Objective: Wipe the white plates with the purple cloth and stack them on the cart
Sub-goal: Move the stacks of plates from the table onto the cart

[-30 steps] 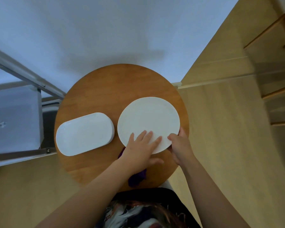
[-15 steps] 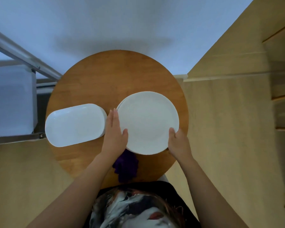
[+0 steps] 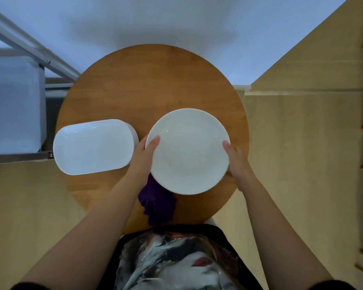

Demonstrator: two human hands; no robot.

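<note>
A home dining corner, it seems: a small round wooden table [image 3: 151, 84] with white plates [image 3: 189, 151], pale wood floor [image 3: 302, 164], white wall [image 3: 155, 17], metal-framed cart [image 3: 19, 155].

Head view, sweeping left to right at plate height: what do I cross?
Cart → oval plate → left hand → round plate → right hand. Purple cloth left out; it lies below the round plate.

Black top [image 3: 176, 258] — swirling white-red print

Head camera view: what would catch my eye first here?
The round white plate in the middle, held at its rim by the left hand and right hand above a round wooden table. Left of it lies an oblong white plate; a purple cloth sits crumpled at the table's near edge.
</note>
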